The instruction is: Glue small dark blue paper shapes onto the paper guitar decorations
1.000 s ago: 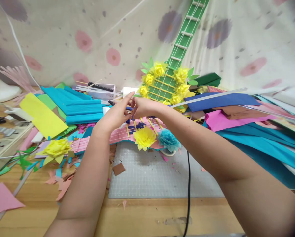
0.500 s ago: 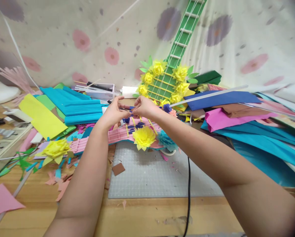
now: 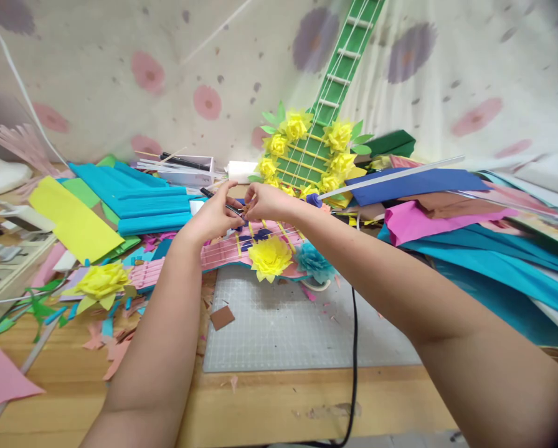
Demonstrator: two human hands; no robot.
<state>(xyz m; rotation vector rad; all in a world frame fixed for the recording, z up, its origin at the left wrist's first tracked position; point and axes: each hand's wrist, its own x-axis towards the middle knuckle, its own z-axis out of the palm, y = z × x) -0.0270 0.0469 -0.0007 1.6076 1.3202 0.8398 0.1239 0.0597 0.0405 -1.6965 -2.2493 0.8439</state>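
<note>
While my left hand (image 3: 212, 218) and right hand (image 3: 266, 202) pinch a small dark blue paper piece (image 3: 240, 213) between fingertips, just above the pink paper guitar (image 3: 223, 252), I judge a slip could drop it among the strings or crush the yellow flower (image 3: 269, 257).

Both bare forearms stretch forward and angle inward until the hands meet. The left hand (image 3: 212, 216) and right hand (image 3: 266, 202) face each other, fingertips pinched close together, wrists raised.
</note>
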